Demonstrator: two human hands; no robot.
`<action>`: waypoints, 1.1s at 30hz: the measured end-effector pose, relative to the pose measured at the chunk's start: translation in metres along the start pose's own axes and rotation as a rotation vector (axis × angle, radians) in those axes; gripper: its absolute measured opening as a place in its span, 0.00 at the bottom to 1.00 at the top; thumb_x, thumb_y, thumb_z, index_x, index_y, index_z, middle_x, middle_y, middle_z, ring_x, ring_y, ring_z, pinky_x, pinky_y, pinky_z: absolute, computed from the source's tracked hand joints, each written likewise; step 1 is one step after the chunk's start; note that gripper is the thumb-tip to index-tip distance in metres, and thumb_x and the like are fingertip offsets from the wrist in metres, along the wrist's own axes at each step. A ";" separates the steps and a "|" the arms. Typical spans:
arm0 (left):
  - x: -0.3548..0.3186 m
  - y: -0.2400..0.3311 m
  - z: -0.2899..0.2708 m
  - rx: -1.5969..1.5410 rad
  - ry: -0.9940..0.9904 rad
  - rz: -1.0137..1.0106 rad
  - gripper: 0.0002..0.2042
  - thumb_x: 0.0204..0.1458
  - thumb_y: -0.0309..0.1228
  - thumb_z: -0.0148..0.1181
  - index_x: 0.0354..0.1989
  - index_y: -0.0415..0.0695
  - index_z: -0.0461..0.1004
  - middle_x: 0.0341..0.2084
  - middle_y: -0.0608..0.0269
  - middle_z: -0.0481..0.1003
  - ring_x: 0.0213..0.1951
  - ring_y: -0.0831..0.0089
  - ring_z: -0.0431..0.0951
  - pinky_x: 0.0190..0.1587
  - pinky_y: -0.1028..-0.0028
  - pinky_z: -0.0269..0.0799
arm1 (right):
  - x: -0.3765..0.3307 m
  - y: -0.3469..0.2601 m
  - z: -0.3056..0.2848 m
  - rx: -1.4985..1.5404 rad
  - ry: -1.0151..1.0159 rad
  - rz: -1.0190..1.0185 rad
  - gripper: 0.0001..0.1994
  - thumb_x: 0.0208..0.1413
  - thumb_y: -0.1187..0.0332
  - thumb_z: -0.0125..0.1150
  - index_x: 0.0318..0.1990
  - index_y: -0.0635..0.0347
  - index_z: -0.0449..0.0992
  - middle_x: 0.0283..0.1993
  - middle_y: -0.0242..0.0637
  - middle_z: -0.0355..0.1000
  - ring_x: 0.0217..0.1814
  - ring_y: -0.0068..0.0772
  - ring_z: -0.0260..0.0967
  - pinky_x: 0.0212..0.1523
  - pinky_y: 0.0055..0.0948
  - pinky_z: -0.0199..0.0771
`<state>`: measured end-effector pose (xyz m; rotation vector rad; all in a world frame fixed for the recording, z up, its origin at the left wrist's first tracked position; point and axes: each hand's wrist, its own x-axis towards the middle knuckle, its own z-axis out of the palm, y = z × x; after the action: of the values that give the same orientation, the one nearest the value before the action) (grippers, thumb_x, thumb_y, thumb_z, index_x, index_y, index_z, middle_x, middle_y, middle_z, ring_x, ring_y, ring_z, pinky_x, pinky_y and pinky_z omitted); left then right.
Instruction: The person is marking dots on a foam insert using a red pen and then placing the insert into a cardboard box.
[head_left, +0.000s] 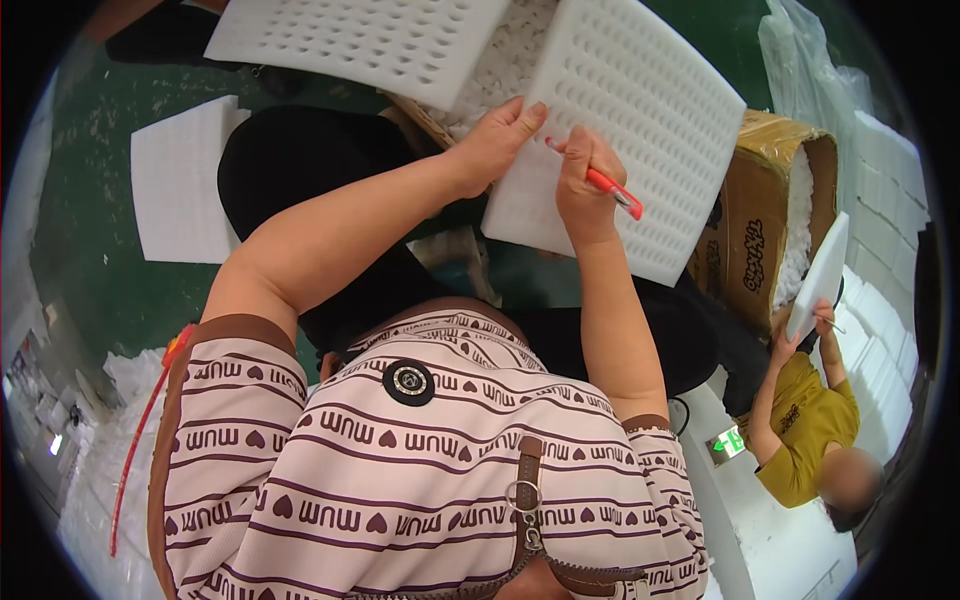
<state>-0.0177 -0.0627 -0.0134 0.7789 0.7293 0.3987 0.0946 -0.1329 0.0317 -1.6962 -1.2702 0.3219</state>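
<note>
A white foam sheet (pixel 650 110) with rows of small holes lies tilted in front of me. Its left edge is gripped by my left hand (pixel 492 148), the thumb over the top face. My right hand (pixel 588 190) is closed around a red pen (pixel 615 192), whose tip points at the sheet close to my left thumb. To the left is a second white foam sheet (pixel 360 42) with similar holes. Between the two sheets, many small white foam bits (pixel 508 62) fill a cardboard box (pixel 420 118), mostly hidden.
A cardboard box (pixel 765 215) with white bits stands at the right. Beyond it, a person in a mustard shirt (pixel 812 420) holds a white foam sheet (pixel 822 270). White foam blocks (pixel 182 180) rest on the green floor at left. Clear plastic (pixel 800 50) hangs at far right.
</note>
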 end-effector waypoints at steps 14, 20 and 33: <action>-0.002 0.003 0.000 0.031 -0.017 -0.010 0.16 0.61 0.45 0.48 0.47 0.45 0.69 0.34 0.70 0.72 0.32 0.83 0.70 0.34 0.82 0.68 | -0.003 0.025 0.008 0.033 -0.006 -0.108 0.09 0.54 0.73 0.54 0.22 0.62 0.73 0.18 0.33 0.64 0.19 0.34 0.56 0.25 0.26 0.62; -0.002 0.009 0.000 -0.065 -0.015 -0.042 0.15 0.61 0.42 0.48 0.47 0.44 0.69 0.36 0.68 0.73 0.33 0.83 0.71 0.34 0.81 0.70 | -0.011 0.004 -0.032 0.182 0.057 0.428 0.08 0.54 0.77 0.50 0.24 0.64 0.73 0.24 0.35 0.71 0.24 0.30 0.62 0.31 0.24 0.65; 0.004 0.007 0.000 -0.014 -0.034 0.024 0.13 0.59 0.38 0.51 0.47 0.43 0.69 0.36 0.63 0.75 0.33 0.80 0.74 0.35 0.80 0.71 | -0.011 0.010 -0.028 0.190 0.120 0.271 0.15 0.60 0.67 0.49 0.22 0.63 0.71 0.19 0.32 0.64 0.21 0.26 0.58 0.28 0.24 0.62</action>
<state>-0.0149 -0.0557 -0.0098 0.7804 0.6856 0.4114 0.1151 -0.1570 0.0340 -1.6973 -0.8936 0.4783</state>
